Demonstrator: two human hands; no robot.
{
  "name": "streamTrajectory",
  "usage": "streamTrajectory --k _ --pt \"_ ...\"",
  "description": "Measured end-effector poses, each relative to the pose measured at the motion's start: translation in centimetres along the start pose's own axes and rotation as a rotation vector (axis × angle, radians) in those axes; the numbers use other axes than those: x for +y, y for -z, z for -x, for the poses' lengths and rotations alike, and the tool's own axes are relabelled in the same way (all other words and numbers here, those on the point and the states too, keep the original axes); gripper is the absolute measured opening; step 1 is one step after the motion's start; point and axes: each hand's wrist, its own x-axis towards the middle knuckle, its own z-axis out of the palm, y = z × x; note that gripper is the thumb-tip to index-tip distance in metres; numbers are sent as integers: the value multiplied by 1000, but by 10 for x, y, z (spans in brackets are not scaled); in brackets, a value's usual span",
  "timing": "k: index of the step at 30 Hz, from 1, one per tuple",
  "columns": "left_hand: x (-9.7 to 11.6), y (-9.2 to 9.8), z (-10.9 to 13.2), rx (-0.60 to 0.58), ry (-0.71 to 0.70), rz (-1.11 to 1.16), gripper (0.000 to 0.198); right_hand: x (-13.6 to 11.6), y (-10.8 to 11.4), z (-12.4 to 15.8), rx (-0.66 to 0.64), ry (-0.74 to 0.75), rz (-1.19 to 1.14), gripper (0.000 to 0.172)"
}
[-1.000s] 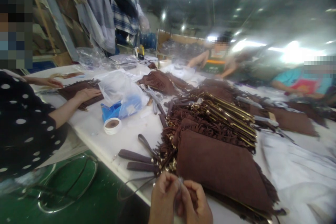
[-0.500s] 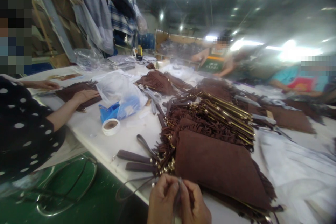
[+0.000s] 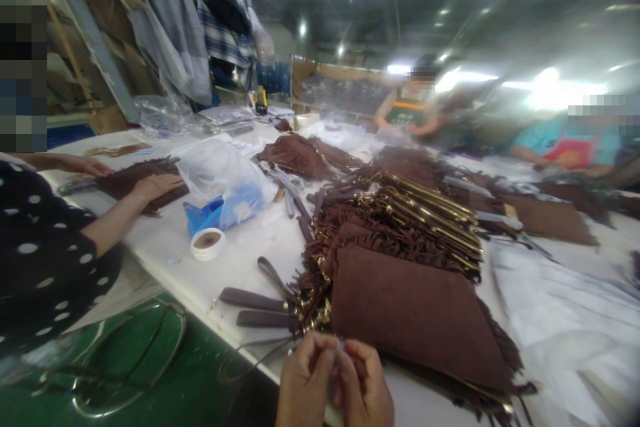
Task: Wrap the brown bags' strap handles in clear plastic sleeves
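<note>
Both my hands are closed and close together at the bottom centre, by the table's near edge. My left hand (image 3: 303, 380) pinches with thumb and forefinger, and my right hand (image 3: 367, 380) pinches against it. Between the fingertips is a small greyish, partly shiny piece, mostly hidden, whose kind I cannot make out. Just beyond lies a brown fringed pouch (image 3: 410, 313) on top of others. Grey-brown wrist straps (image 3: 257, 298) with gold-coloured fittings stick out at its left. A stack of similar pouches with gold zips (image 3: 425, 207) lies behind.
A tape roll (image 3: 208, 243), a blue tape dispenser (image 3: 205, 213) and a clear plastic bag (image 3: 215, 167) are on the white table. At left, a co-worker in a polka-dot sleeve (image 3: 45, 253) handles a brown pouch (image 3: 150, 187). White sheets (image 3: 555, 307) lie at right. Other people work across the table.
My hands stay pinched together and have shifted slightly; the greyish strip between them shows less. The view has moved a little. The person across the table has drawn their arms inward.
</note>
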Motion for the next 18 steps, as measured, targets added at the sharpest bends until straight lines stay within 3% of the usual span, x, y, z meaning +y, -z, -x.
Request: streamTrajectory --k 3,9,14,18 --pt "8 3 -1 -38 12 -12 15 -2 1 0 -14 18 35 44" --pt "20 10 -12 -152 51 65 9 -8 11 -7 -193 175 99 39" --pt "22 13 -19 -215 201 242 13 -13 15 -11 -176 271 162 39" --pt "32 15 -14 -250 274 341 19 -15 21 -11 -189 192 162 34"
